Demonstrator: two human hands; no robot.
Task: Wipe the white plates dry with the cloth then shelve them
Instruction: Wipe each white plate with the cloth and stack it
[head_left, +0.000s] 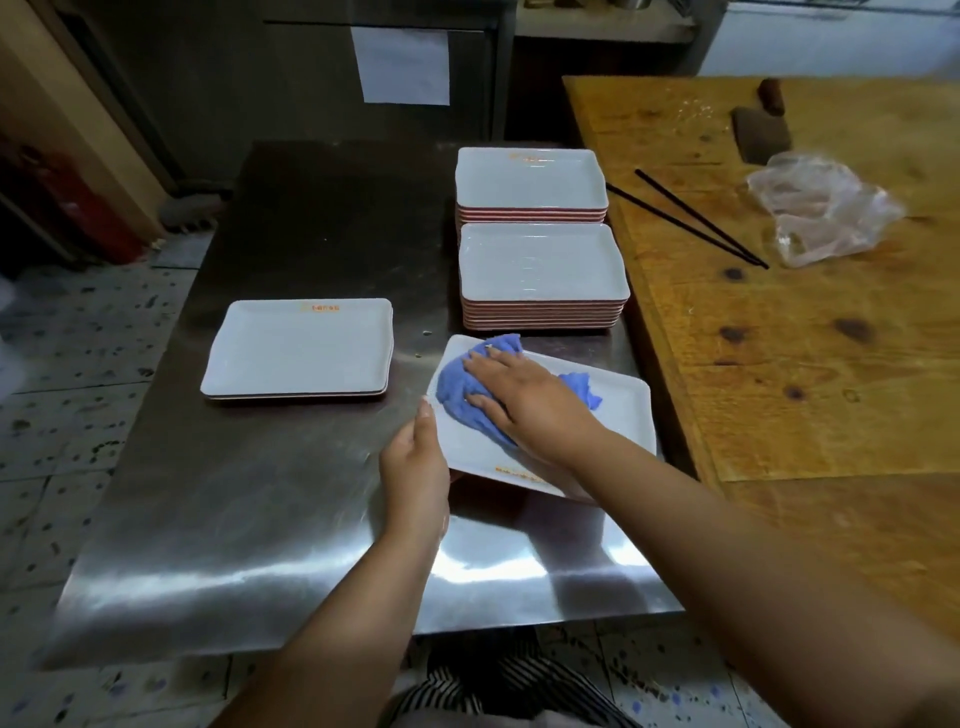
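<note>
I see a blue cloth (470, 387) lying on a white plate (618, 410) with small orange lettering along its near edge. At left, the low pile of white plates (298, 348) carries orange lettering on its far rim. The two stacks at far right, (543, 267) and (530, 179), show white tops and pinkish-red edges. The steel table (249, 499) is grey and silver. The wooden counter (810, 343) at right is yellow-brown with dark knots; black chopsticks (691, 218) and a clear bag (821, 208) lie on it. The floor (62, 415) is pale with dark speckles.
</note>
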